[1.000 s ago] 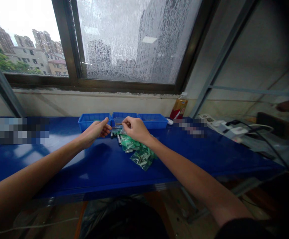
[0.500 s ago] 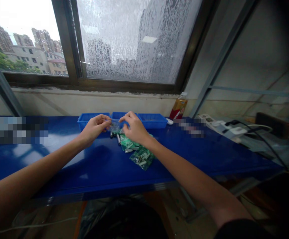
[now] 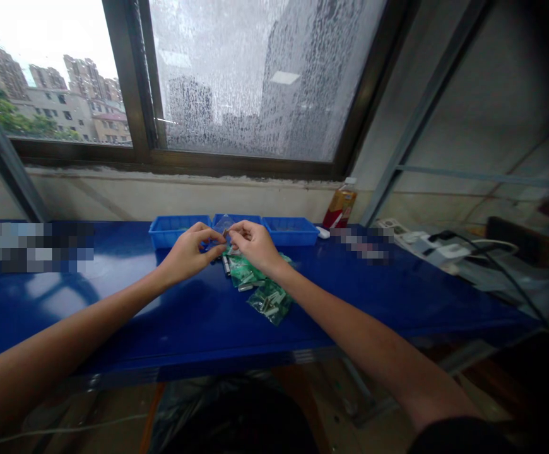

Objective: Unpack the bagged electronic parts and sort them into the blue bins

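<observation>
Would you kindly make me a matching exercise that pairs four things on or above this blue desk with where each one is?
Things:
1. Clear plastic bag
2. Blue bins
3. Drink bottle
4. Greenish bags of small parts

Places:
A. Standing to the right of the bins
B. Lying on the desktop
C. Between the left hand and the right hand
D. In a row along the desk's back edge

Pairs: 1-C, 2-D, 3-A, 4-B

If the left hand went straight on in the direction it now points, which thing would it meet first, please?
Probably the right hand, which lies close ahead of the left hand. A clear bag shows where the hands come together, so it might be met first; depth is unclear.
</observation>
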{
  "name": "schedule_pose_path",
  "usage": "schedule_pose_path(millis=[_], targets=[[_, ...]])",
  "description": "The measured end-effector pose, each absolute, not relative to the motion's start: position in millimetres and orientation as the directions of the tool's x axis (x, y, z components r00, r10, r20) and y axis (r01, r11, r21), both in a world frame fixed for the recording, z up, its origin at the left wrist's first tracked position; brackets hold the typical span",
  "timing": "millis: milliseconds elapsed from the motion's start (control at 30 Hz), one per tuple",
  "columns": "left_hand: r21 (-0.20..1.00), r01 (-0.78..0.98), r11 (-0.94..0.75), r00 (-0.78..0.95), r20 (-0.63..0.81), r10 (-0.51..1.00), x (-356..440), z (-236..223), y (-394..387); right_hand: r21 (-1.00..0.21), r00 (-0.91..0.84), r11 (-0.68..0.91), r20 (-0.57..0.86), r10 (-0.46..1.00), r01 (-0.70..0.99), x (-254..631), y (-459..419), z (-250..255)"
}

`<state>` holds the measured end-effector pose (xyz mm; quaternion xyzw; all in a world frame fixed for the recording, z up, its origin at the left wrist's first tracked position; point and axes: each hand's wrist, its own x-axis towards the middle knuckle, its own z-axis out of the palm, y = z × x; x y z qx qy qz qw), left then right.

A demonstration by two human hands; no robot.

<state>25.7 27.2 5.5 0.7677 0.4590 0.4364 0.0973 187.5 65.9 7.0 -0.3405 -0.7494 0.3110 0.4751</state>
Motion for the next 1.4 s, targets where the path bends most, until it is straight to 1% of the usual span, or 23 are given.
schedule_pose_path(millis=[33, 67, 100, 133, 200, 233, 267, 333, 400, 433, 500, 533, 600, 667, 733, 800, 900, 1000, 1067, 1133, 1267, 1400], targets=[[0.665, 0.557, -0.499, 0.154, 0.507, 0.848, 25.8, 5.8, 27.8, -0.694, -0.320, 0.665, 0.586, 0.744, 0.276, 189.0, 66.1, 7.1], [0.781, 0.456, -0.427, 0.115, 0.424, 0.898, 25.7, 6.1, 28.6, -0.587, -0.343, 0.738, 0.654, 0.674, 0.332, 190.7, 66.2, 7.3], [0.877, 0.329, -0.351, 0.088, 0.341, 0.936, 25.5, 6.3, 29.3, -0.485, -0.376, 0.790, 0.699, 0.608, 0.375, 192.4, 66.1, 7.7], [0.940, 0.194, -0.280, 0.075, 0.270, 0.960, 25.3, 6.5, 29.9, -0.402, -0.411, 0.823, 0.724, 0.555, 0.402, 194.0, 65.8, 8.1], [0.984, -0.009, -0.178, 0.069, 0.178, 0.982, 25.3, 6.6, 30.5, -0.303, -0.462, 0.854, 0.739, 0.490, 0.423, 196.5, 64.6, 8.9], [0.987, -0.060, -0.148, 0.071, 0.152, 0.986, 25.5, 6.7, 30.5, -0.278, -0.479, 0.862, 0.739, 0.474, 0.424, 197.3, 63.8, 9.2], [0.988, -0.082, -0.131, 0.069, 0.137, 0.988, 26.0, 6.7, 30.4, -0.262, -0.493, 0.867, 0.736, 0.463, 0.423, 197.8, 63.0, 9.5], [0.988, -0.070, -0.138, 0.051, 0.142, 0.989, 26.9, 6.5, 30.2, -0.246, -0.517, 0.874, 0.727, 0.452, 0.419, 197.8, 61.6, 9.8], [0.980, -0.009, -0.199, 0.019, 0.199, 0.980, 26.9, 6.0, 30.7, -0.274, -0.516, 0.868, 0.715, 0.472, 0.414, 196.4, 61.0, 10.1], [0.969, 0.037, -0.244, -0.003, 0.245, 0.970, 26.4, 5.7, 31.1, -0.315, -0.498, 0.854, 0.707, 0.502, 0.414, 195.3, 61.1, 10.3], [0.921, 0.169, -0.352, -0.027, 0.361, 0.932, 24.5, 4.9, 32.0, -0.443, -0.435, 0.797, 0.673, 0.598, 0.410, 192.7, 62.0, 11.0], [0.877, 0.258, -0.405, -0.025, 0.425, 0.905, 23.4, 4.5, 32.2, -0.523, -0.410, 0.755, 0.635, 0.655, 0.396, 191.3, 62.7, 11.3], [0.742, 0.452, -0.494, 0.025, 0.543, 0.839, 21.6, 3.6, 31.8, -0.706, -0.393, 0.631, 0.507, 0.767, 0.322, 188.9, 64.2, 11.7], [0.575, 0.598, -0.559, 0.117, 0.627, 0.770, 21.4, 2.6, 30.3, -0.861, -0.405, 0.460, 0.349, 0.845, 0.216, 187.2, 65.2, 10.9], [0.434, 0.660, -0.613, 0.210, 0.677, 0.706, 22.6, 1.7, 28.3, -0.939, -0.398, 0.317, 0.242, 0.885, 0.132, 185.8, 65.2, 9.1], [0.348, 0.679, -0.646, 0.273, 0.698, 0.662, 24.3, 0.9, 26.8, -0.956, -0.377, 0.280, 0.227, 0.898, 0.090, 184.6, 64.5, 7.3], [0.299, 0.693, -0.656, 0.323, 0.685, 0.653, 25.3, -0.3, 27.0, -0.937, -0.329, 0.343, 0.306, 0.894, 0.061, 184.7, 65.3, 7.5], [0.303, 0.724, -0.620, 0.319, 0.649, 0.690, 22.9, -3.9, 31.6, -0.898, -0.241, 0.435, 0.409, 0.880, 0.064, 191.7, 71.9, 12.9], [0.306, 0.761, -0.572, 0.306, 0.608, 0.733, 19.2, -8.8, 37.1, -0.890, -0.170, 0.453, 0.438, 0.883, 0.054, 201.0, 79.8, 18.0], [0.300, 0.800, -0.520, 0.295, 0.558, 0.776, 14.4, -15.4, 44.0, -0.896, -0.105, 0.444, 0.439, 0.892, 0.030, 212.4, 89.3, 22.6], [0.293, 0.857, -0.423, 0.236, 0.507, 0.829, 5.2, -26.6, 55.8, -0.897, 0.006, 0.440, 0.440, 0.898, -0.030, 232.4, 108.2, 26.6], [0.312, 0.866, -0.390, 0.236, 0.433, 0.870, 1.9, -29.7, 59.7, -0.905, 0.076, 0.419, 0.414, 0.907, -0.073, 242.6, 120.3, 25.8]])
